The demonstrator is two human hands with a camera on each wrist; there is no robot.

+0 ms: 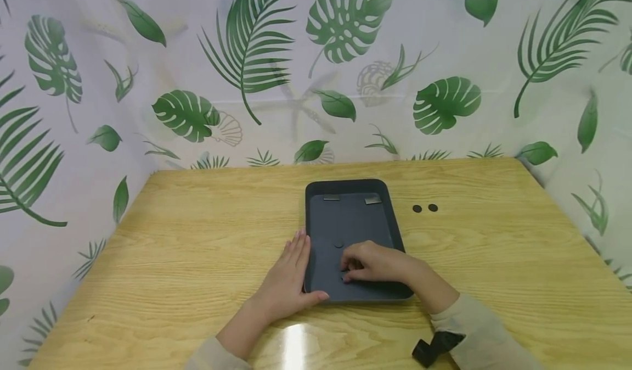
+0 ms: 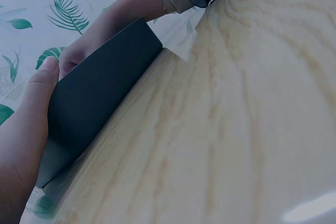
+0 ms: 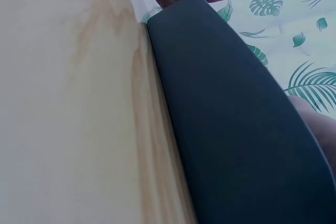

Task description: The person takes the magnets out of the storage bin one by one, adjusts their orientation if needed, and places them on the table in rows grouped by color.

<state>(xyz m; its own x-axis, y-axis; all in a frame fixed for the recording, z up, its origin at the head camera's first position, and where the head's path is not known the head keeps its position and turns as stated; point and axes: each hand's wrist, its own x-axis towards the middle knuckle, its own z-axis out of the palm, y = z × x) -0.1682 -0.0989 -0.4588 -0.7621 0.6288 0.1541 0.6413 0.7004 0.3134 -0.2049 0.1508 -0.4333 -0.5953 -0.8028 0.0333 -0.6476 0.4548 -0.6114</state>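
A dark grey rectangular tray point(image 1: 355, 222) lies on the wooden table, its long side running away from me. My left hand point(image 1: 288, 282) rests along the tray's left wall, fingers straight and thumb over the near left corner; the left wrist view shows that thumb point(image 2: 39, 90) at the rim. Inside the tray, my right hand point(image 1: 375, 263) has curled fingers and pinches a small dark piece point(image 1: 343, 277) low over the floor, mostly hidden by the fingertips. Just beyond those fingers lies a small dark disc point(image 1: 338, 244). The tray's outer wall point(image 3: 226, 108) fills much of the right wrist view.
At the tray's far end are two small shiny rectangular pieces, one on the left point(image 1: 331, 197) and one on the right point(image 1: 372, 200). Two black discs point(image 1: 417, 208) point(image 1: 433, 207) lie on the table point(image 1: 197, 238) right of the tray. A leaf-patterned curtain point(image 1: 276, 128) borders the table.
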